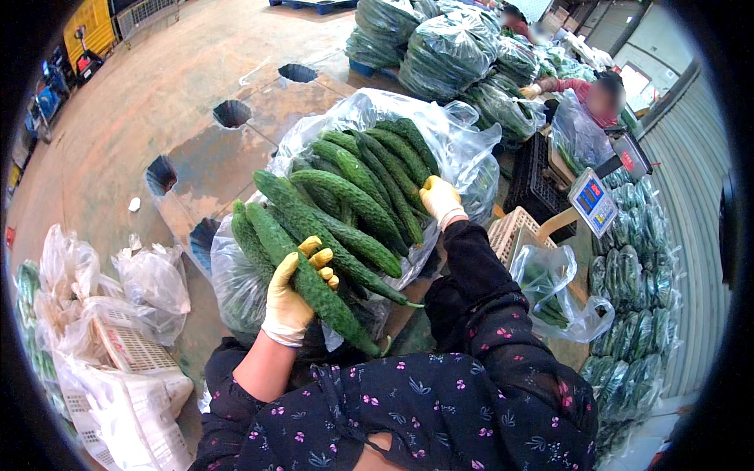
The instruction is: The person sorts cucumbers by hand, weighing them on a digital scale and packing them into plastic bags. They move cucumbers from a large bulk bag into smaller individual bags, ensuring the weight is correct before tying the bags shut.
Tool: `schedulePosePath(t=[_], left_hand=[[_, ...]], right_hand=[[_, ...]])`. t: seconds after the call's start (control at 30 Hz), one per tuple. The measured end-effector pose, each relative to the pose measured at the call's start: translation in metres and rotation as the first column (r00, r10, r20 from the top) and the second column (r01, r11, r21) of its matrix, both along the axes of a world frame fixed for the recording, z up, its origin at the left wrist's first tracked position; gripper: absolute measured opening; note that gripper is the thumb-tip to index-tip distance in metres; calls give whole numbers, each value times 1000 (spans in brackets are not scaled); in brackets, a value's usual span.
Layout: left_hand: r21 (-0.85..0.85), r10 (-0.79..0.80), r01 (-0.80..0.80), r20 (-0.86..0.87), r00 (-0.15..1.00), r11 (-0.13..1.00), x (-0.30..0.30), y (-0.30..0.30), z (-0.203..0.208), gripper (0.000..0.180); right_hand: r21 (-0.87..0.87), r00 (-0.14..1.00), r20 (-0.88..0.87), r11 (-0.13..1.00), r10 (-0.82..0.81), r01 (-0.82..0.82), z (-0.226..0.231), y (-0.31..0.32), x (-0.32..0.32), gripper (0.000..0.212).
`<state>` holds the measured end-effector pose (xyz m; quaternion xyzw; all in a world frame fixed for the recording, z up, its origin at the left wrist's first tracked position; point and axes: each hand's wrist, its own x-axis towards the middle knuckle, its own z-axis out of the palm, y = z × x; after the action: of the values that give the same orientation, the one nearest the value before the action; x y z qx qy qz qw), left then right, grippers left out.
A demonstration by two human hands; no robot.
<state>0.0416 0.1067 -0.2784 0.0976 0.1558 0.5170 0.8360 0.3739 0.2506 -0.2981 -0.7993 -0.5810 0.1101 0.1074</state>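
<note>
A large clear plastic bag (pixel 463 161), its mouth spread wide, holds a heap of long, bumpy green cucumbers (pixel 345 192) in front of me. My left hand (pixel 290 294), in a yellow-coated glove, is closed around one cucumber (pixel 334 310) at the near left of the heap. That cucumber slants across the others, its stem end toward me. At the heap's right side my right hand (pixel 441 198), also gloved, is closed against the outer cucumbers beside the bag's edge. What its fingers grip is hidden.
A digital scale (pixel 593 202) and a cream crate (pixel 510 235) stand at right, near a small bag of cucumbers (pixel 550 290). Packed bags (pixel 628 314) line the right wall; big full bags (pixel 448 55) pile behind. A co-worker (pixel 601 102) sits far right. Crates under plastic (pixel 129 345) are left.
</note>
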Motion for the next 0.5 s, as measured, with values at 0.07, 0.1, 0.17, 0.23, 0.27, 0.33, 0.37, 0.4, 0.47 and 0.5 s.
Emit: schedulePosePath(t=[0.07,0.1,0.17,0.23,0.27,0.33,0.37,0.4,0.47,0.5], left_hand=[[-2,2,-2,10,1000,1000,0,-1,1,50],[7,6,-6,11,1000,1000,0,-1,-1,50],[14,1,-1,4,1000,1000,3,-1,1,50],[13,1,-1,-3,1000,1000,4,-2,1,51],[11,-4,3,11,1000,1000,2,-2,1,50],[11,-41,41,46,998,999,4,-1,0,49],[13,-33,32,44,998,999,3,-1,1,48],[11,-29,28,45,999,1000,2,0,1,48],[10,-27,26,55,998,1000,1,0,-1,48],[16,0,0,10,1000,1000,2,-1,1,51]], right_hand=[[121,988,-16,981,155,-152,-5,-3,-10,27],[150,974,91,964,209,-221,-8,-4,-17,29],[119,980,67,974,187,-194,-6,2,-21,31],[184,987,-80,975,138,-122,-9,20,-15,28],[240,978,-177,968,112,-67,-4,28,-11,26],[347,965,-245,938,98,-7,-4,56,22,29],[387,974,-220,921,59,32,8,67,21,32],[428,980,-196,901,17,70,20,76,20,37],[382,986,-156,918,-50,107,38,87,17,45],[357,987,-156,929,-47,101,42,88,13,52]])
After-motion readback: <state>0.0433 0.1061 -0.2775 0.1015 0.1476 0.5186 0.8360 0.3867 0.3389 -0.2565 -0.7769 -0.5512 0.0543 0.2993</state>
